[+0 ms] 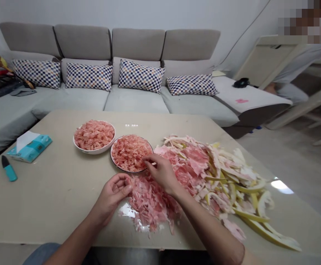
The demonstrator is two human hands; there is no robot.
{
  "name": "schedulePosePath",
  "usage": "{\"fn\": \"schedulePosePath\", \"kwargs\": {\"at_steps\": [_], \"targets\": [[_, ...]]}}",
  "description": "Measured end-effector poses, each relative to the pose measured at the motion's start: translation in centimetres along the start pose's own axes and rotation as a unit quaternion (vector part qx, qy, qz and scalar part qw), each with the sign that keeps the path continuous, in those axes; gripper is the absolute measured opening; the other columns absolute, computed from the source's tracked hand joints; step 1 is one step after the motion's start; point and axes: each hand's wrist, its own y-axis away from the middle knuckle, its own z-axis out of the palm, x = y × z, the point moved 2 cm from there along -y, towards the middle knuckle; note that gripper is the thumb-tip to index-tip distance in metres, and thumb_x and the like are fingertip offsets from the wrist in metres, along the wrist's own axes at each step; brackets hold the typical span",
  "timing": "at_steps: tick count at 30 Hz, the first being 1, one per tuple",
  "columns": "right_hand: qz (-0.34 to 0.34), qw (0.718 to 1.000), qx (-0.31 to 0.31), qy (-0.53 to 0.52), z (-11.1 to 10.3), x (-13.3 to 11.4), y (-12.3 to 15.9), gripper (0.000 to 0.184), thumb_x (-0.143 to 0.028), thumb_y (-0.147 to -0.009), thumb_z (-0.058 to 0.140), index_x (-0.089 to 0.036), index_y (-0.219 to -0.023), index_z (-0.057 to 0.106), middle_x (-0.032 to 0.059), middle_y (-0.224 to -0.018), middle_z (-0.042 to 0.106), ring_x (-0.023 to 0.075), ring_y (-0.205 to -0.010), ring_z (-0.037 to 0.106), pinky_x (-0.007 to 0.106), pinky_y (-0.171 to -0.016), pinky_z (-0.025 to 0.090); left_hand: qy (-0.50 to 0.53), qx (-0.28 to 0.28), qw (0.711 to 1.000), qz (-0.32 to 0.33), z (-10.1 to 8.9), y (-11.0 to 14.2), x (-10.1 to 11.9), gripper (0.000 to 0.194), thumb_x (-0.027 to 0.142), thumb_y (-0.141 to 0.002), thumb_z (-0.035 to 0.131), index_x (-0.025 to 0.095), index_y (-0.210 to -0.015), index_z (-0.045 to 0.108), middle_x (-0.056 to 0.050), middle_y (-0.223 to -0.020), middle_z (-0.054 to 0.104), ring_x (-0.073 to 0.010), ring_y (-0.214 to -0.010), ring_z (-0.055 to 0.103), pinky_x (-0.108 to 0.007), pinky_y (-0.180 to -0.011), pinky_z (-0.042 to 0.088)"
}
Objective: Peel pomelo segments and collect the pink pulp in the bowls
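My left hand [113, 197] is just above the table in front of the plate, thumb and fingers pinched around a small pinkish piece of pomelo [127, 181]. My right hand [161, 171] reaches over the right rim of a dark-rimmed plate heaped with pomelo pulp [131, 151]. Its fingertips are drawn together at the pulp; what they hold is hidden. Beneath and between both hands lies a pile of thin pink pomelo membranes [152, 206]. To the plate's left, a white bowl [94, 151] is piled with more pulp.
Thick yellow-and-white pomelo peels [251, 187] spread over the table's right side. At the left are a blue tissue pack [31, 147] and a knife with a teal handle [9, 170]. A grey sofa [80, 99] with checkered cushions stands behind the table. Another person sits at the far right.
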Motion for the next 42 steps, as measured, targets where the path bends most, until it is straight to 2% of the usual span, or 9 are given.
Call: {"fn": "schedulePosePath", "kwargs": {"at_steps": [2,4,6,8,14,20,29,37,42], "targets": [[0.033,0.998,-0.025,-0.041,-0.6,-1.2,0.4,0.016,-0.024,-0.086,0.056,-0.02,-0.091,0.071,0.0059,-0.091,0.073,0.0197,-0.083,0.066,0.032,-0.075,0.05,-0.004,-0.001,1.0,0.006,0.0,-0.1,0.0,0.023,0.026,-0.076,0.073,0.018,-0.093,0.06,-0.001,-0.082,0.059,-0.0117,-0.075,0.056,-0.024,-0.072,0.046],[0.074,0.986,-0.097,-0.117,-0.8,-2.5,1.1,0.019,-0.033,-0.087,0.059,-0.02,-0.093,0.072,0.0048,-0.091,0.073,0.0189,-0.082,0.066,0.03,-0.074,0.05,-0.01,-0.003,1.0,0.012,0.0,-0.1,-0.1,0.024,0.026,-0.076,0.074,0.018,-0.094,0.06,-0.001,-0.083,0.06,-0.0124,-0.076,0.057,-0.025,-0.073,0.046],[0.087,0.968,-0.173,-0.157,-0.7,-3.7,1.8,0.02,-0.035,-0.085,0.063,-0.02,-0.092,0.073,0.0038,-0.09,0.074,0.0185,-0.082,0.066,0.029,-0.074,0.05,-0.019,-0.002,1.0,0.019,-0.1,-0.3,-0.2,0.026,0.025,-0.075,0.074,0.017,-0.095,0.06,-0.002,-0.086,0.061,-0.0132,-0.078,0.058,-0.026,-0.075,0.046],[0.097,0.957,-0.209,-0.175,-0.4,-4.3,2.5,0.02,-0.037,-0.082,0.066,-0.019,-0.089,0.074,0.0034,-0.087,0.074,0.0183,-0.081,0.066,0.028,-0.073,0.049,-0.029,0.004,0.999,0.026,-0.2,-0.4,-0.4,0.027,0.025,-0.075,0.075,0.018,-0.096,0.059,-0.003,-0.089,0.063,-0.0135,-0.081,0.059,-0.026,-0.078,0.046],[0.146,0.941,-0.207,-0.223,0.2,-4.0,3.0,0.023,-0.039,-0.08,0.068,-0.017,-0.082,0.073,0.0033,-0.081,0.071,0.016,-0.075,0.062,0.026,-0.07,0.046,-0.048,0.018,0.998,0.03,-0.4,-0.7,-0.6,0.031,0.025,-0.073,0.077,0.018,-0.096,0.058,-0.003,-0.088,0.063,-0.0138,-0.081,0.06,-0.024,-0.074,0.046],[0.207,0.898,-0.23,-0.312,0.5,-3.9,3.3,0.027,-0.042,-0.082,0.064,-0.015,-0.078,0.068,0.0002,-0.07,0.064,0.0111,-0.062,0.054,0.024,-0.062,0.042,-0.07,0.015,0.996,0.046,-0.4,-0.7,-0.3,0.027,0.027,-0.072,0.077,0.017,-0.089,0.059,-0.001,-0.079,0.061,-0.0122,-0.074,0.058,-0.021,-0.067,0.044],[0.187,0.919,-0.231,-0.258,0.3,-4.1,3.2,0.03,-0.045,-0.079,0.067,-0.015,-0.081,0.068,0.0021,-0.076,0.067,0.0137,-0.068,0.059,0.024,-0.063,0.043,-0.065,0.017,0.997,0.028,-0.5,-0.5,-0.6,0.028,0.025,-0.072,0.077,0.017,-0.092,0.059,-0.001,-0.085,0.064,-0.0125,-0.079,0.059,-0.023,-0.074,0.046],[0.215,0.884,-0.241,-0.337,0.7,-3.7,3.6,0.038,-0.054,-0.079,0.064,-0.016,-0.079,0.061,-0.0005,-0.065,0.062,0.0115,-0.056,0.055,0.024,-0.057,0.043,-0.071,0.017,0.997,0.039,-0.1,-0.6,-0.3,0.025,0.026,-0.074,0.075,0.017,-0.09,0.058,-0.001,-0.079,0.064,-0.0131,-0.073,0.06,-0.022,-0.066,0.045],[0.221,0.871,-0.23,-0.374,1.0,-3.8,3.8,0.041,-0.057,-0.076,0.066,-0.017,-0.077,0.058,-0.0025,-0.062,0.058,0.01,-0.053,0.051,0.023,-0.054,0.04,-0.079,-0.002,0.996,0.049,-0.1,-0.6,-0.4,0.022,0.026,-0.077,0.073,0.018,-0.091,0.058,-0.002,-0.081,0.066,-0.0151,-0.076,0.063,-0.025,-0.07,0.046]]}}
